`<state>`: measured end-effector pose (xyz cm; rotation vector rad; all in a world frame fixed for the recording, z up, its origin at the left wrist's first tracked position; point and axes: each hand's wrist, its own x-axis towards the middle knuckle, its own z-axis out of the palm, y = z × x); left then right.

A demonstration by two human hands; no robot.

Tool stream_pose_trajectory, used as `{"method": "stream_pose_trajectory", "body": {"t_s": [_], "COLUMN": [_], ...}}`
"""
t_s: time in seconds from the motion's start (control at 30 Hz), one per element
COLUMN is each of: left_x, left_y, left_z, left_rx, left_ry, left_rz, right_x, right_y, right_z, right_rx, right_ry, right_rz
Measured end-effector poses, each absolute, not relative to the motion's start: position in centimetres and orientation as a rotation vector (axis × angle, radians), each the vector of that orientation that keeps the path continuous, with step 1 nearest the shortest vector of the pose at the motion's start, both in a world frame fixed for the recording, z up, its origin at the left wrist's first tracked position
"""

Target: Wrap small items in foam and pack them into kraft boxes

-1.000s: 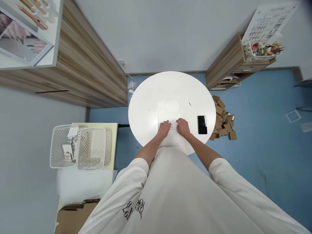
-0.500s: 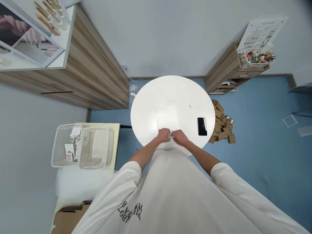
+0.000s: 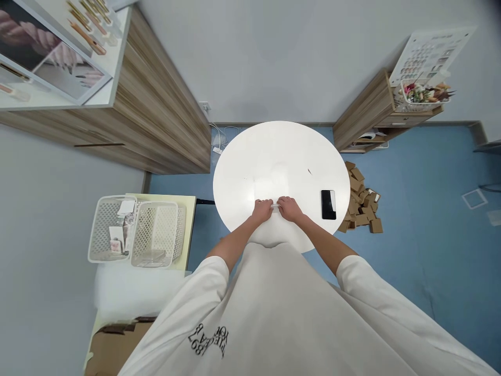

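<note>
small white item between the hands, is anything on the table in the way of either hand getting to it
Nothing visible. The left hand and right hand both already touch the small white item near the white table's front edge. The black phone lies apart, further right.

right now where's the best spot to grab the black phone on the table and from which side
Grip the black phone by its two long edges, coming from above with the right hand, which is nearer. It lies flat, screen up, on the white round table near the right rim, with bare tabletop around it.
</note>
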<state>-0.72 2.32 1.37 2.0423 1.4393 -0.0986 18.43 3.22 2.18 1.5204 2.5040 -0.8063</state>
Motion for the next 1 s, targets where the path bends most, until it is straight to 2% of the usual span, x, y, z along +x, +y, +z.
{"method": "stream_pose_trajectory", "body": {"t_s": [0.47,0.77,1.0], "left_x": [-0.7,-0.7,-1.0], "left_y": [0.6,-0.2,-0.5], "left_z": [-0.3,-0.6,0.4], "left_rx": [2.26,2.322,2.306], "left_ry": [1.349,1.347,1.281], "left_rz": [-0.25,-0.228,-0.248], "right_x": [17.7,19.1,19.4], "right_y": [2.6,-0.7,-2.4], "right_z": [-0.5,0.5,1.2], "right_rx": [1.641,1.663,1.524], "right_ry": [2.321,2.393,2.497], "right_rz": [-0.817,-0.706,-0.773]}}
